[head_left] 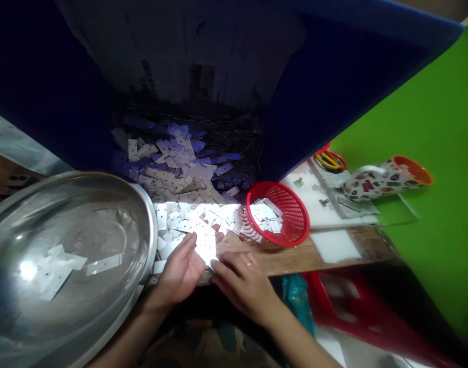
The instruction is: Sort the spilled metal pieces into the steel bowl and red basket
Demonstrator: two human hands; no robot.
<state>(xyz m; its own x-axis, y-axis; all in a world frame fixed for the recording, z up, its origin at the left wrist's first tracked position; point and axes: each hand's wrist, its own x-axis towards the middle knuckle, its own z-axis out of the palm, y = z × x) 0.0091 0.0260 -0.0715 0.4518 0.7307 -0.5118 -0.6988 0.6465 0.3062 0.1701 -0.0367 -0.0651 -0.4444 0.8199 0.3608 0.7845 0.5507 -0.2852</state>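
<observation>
Glare washes out the bright flat metal plates [205,244] in my left hand [183,268]. That hand is curled palm up beneath them, thumb along their left side, with fingertips showing past the far side. My right hand [244,280] has its thumb and fingers closed at the plates' near right corner. How many plates I hold cannot be made out. Just beyond my hands spreads a heap of loose metal plates [172,176], small and rectangular with holes, running back into the blue-walled booth [318,92].
At left, a big steel bowl [147,225] contains several plates. A red plastic basket [301,217], partly filled with plates, stands on the wooden bench [280,258]. Farther right are a white pad [335,246], a tilted patterned mug [383,179] and yellow and red rings [329,161].
</observation>
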